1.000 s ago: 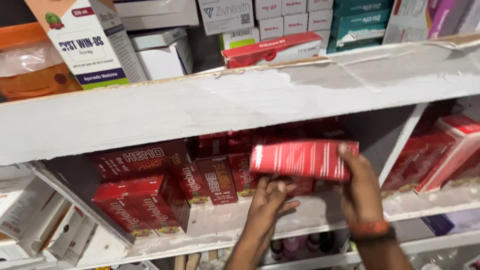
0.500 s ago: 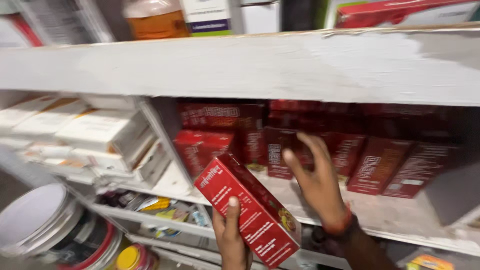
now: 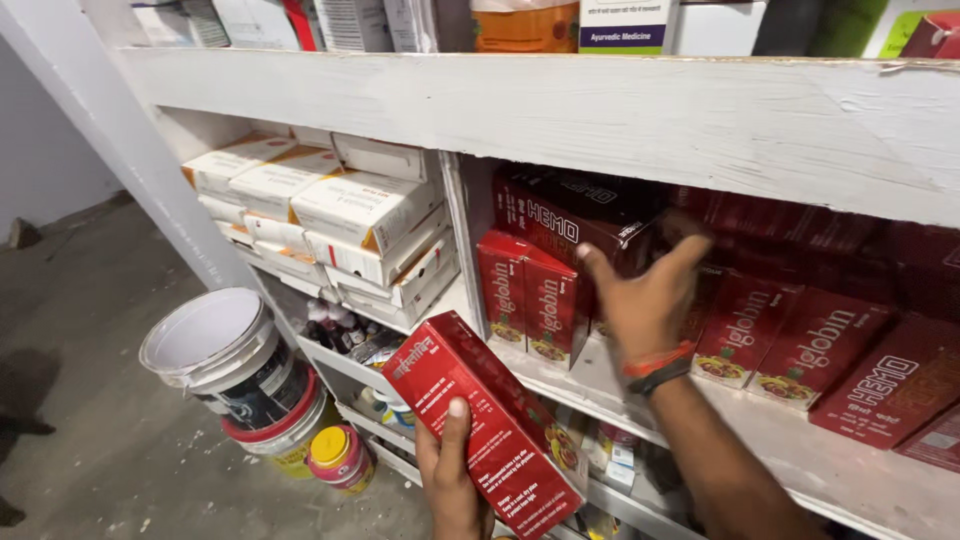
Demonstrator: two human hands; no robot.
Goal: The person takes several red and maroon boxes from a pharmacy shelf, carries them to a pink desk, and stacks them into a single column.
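Since a moment ago the right hand (image 3: 650, 300) has gone further into the shelf among the red cartons, and the red box (image 3: 490, 425) has dropped a little lower in front of the shelf edge, its long side now tilted down to the right. The left hand (image 3: 455, 480) grips that box from underneath, thumb pressed flat on its front face and the other fingers wrapped behind it, out of sight. The box hangs in the air below the white shelf board (image 3: 600, 375), clear of everything on it. The right hand is spread, fingers loose and apart, holding nothing; its fingertips are up against the dark red cartons (image 3: 560, 215) stacked at the back, though I cannot tell whether they actually touch. A row of upright red cartons (image 3: 530, 300) stands just left of that wrist, which wears an orange band (image 3: 657, 362). Further left, in the next bay, lie stacked white boxes (image 3: 350, 215). On the floor below stand white buckets (image 3: 215, 350) and a small yellow-lidded jar (image 3: 335, 455).
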